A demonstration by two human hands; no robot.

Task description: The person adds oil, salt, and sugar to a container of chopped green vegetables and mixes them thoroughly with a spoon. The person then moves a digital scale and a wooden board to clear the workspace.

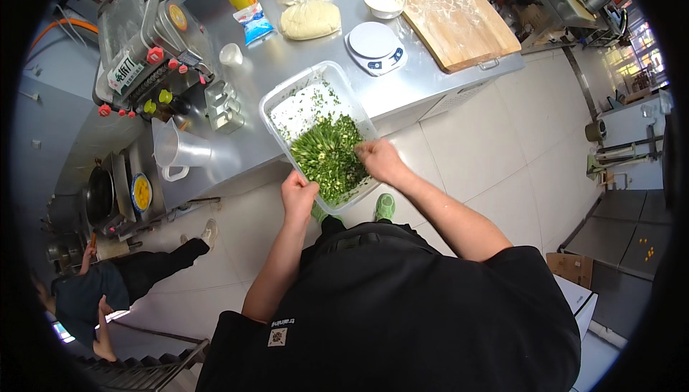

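A clear rectangular plastic tub [273, 118] holds chopped green vegetables [328, 155], heaped towards the end near me. The tub tilts, its far end over the steel counter and its near end off the edge. My left hand [300, 196] grips the rim at the near left corner. At the right side, my right hand [381, 160] is in the tub's opening against the greens, its fingers curled and slightly blurred; whether it holds something is hidden. Beyond the tub stand a white kitchen scale [372, 42], a bowl of white powder [384, 2] and bagged dough [310, 19].
A floured wooden board [452, 9] covers the counter's right part. On the left are a plastic measuring jug [182, 151], a metal container rack [223, 106], a white cup [231, 55] and a seasoning rack [156, 47]. Another person [102, 289] stands at the lower left, near a stove.
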